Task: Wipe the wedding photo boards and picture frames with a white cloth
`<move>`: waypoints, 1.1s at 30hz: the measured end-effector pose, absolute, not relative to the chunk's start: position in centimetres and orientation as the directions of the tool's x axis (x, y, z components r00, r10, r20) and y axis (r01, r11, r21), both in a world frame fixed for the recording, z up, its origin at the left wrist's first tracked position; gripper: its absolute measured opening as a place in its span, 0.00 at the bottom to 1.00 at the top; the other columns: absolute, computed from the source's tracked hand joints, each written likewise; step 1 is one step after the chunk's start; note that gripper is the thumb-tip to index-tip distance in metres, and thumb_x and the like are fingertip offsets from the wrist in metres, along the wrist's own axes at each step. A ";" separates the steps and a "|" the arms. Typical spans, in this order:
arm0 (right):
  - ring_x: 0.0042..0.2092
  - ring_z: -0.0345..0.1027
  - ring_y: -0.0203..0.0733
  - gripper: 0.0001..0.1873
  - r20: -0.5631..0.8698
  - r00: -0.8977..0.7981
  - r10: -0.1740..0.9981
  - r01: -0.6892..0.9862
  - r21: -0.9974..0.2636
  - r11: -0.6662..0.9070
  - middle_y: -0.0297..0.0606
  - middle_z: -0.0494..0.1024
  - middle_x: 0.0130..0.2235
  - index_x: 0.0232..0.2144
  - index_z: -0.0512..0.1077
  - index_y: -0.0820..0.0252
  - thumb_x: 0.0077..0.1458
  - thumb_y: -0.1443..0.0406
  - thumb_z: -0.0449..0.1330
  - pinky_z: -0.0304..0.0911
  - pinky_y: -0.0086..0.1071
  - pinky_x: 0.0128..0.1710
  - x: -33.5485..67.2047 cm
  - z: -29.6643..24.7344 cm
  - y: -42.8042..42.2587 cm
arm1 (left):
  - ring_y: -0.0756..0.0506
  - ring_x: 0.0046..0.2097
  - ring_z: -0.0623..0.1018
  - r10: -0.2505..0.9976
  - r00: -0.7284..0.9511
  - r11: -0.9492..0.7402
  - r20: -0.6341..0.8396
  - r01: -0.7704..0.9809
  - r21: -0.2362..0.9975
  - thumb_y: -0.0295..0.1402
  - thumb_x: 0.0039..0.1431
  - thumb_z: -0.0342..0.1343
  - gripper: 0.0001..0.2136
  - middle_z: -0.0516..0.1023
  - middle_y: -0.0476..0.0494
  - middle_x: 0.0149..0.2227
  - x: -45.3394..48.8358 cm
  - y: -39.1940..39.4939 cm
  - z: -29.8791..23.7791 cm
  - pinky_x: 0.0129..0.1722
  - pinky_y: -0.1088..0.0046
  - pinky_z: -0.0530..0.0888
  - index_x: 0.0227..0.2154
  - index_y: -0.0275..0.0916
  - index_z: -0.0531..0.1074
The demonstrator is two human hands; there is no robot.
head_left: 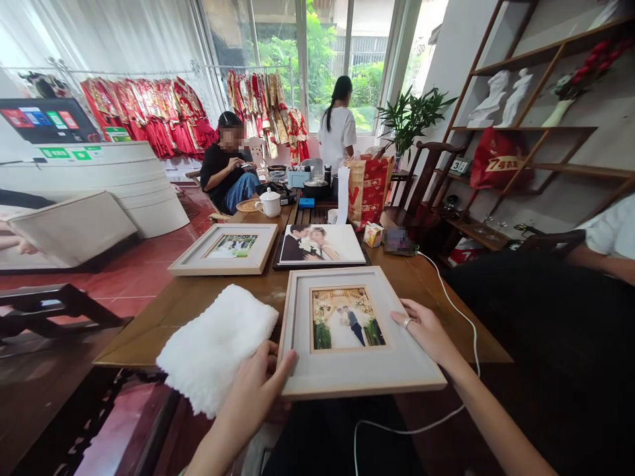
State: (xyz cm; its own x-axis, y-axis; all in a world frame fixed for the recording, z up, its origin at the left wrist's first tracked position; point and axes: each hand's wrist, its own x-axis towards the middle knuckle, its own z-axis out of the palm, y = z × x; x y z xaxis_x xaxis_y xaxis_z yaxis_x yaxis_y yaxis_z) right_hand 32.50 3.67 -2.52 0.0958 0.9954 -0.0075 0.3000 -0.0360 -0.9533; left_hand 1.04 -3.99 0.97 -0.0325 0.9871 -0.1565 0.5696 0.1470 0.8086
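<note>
A pale wooden picture frame (347, 370) with a wedding photo lies tilted at the near edge of the wooden table (198, 304). My left hand (255, 390) grips its lower left corner, thumb on top. My right hand (426, 330) rests on the frame's right side, fingers curled over the edge, a ring on one finger. A folded white fluffy cloth (213, 347) lies on the table right beside my left hand.
Further back lie a second framed photo (225, 248) and a frameless photo print (320, 244). A white cable (461, 311) runs along the table's right edge. A white teapot (270, 201), red bag (370, 188), two people and a seated person's arm (602, 254) are around.
</note>
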 end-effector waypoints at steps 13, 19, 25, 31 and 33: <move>0.47 0.72 0.50 0.20 0.092 0.052 0.994 0.498 -0.866 0.054 0.44 0.79 0.43 0.45 0.70 0.60 0.49 0.60 0.58 0.64 0.41 0.48 32.6 -1.9 4.6 | 0.43 0.28 0.75 0.986 0.081 -0.036 -0.148 0.959 0.280 0.38 0.66 0.39 0.11 0.72 0.46 0.25 1.4 -2.8 2.5 0.27 0.71 0.61 0.32 0.40 0.62; 0.44 0.73 0.49 0.19 0.025 0.042 0.999 0.352 -0.936 0.009 0.44 0.80 0.40 0.40 0.73 0.62 0.49 0.56 0.58 0.66 0.37 0.43 32.5 -1.4 5.9 | 0.40 0.34 0.78 0.987 -0.010 0.043 -0.160 0.978 0.203 0.37 0.66 0.40 0.09 0.75 0.43 0.29 2.2 -2.6 3.1 0.29 0.71 0.64 0.36 0.38 0.62; 0.44 0.73 0.50 0.17 -0.073 0.221 0.973 0.054 -0.995 -0.087 0.42 0.80 0.40 0.35 0.74 0.61 0.42 0.58 0.62 0.67 0.35 0.40 31.1 -1.0 7.2 | 0.40 0.34 0.79 0.998 0.011 0.006 -0.069 0.971 0.238 0.38 0.65 0.40 0.11 0.77 0.41 0.32 2.1 -3.0 2.0 0.29 0.70 0.67 0.39 0.38 0.64; 0.48 0.71 0.51 0.18 -0.054 0.225 0.973 -0.009 -0.999 -0.054 0.41 0.80 0.44 0.37 0.75 0.60 0.43 0.57 0.61 0.66 0.38 0.45 31.0 -1.4 7.1 | 0.45 0.27 0.78 0.989 -0.043 -0.041 0.140 0.836 0.547 0.49 0.62 0.41 0.19 0.77 0.46 0.30 -0.5 -4.3 3.5 0.27 0.71 0.71 0.41 0.40 0.66; 0.50 0.70 0.51 0.18 -0.028 0.230 0.973 0.003 -1.000 -0.030 0.41 0.79 0.45 0.38 0.75 0.59 0.44 0.57 0.60 0.65 0.39 0.48 31.1 -1.6 7.1 | 0.46 0.28 0.78 0.959 -0.149 -0.026 0.243 0.804 0.594 0.53 0.58 0.44 0.21 0.78 0.46 0.33 -3.5 -4.4 4.4 0.27 0.73 0.73 0.41 0.41 0.68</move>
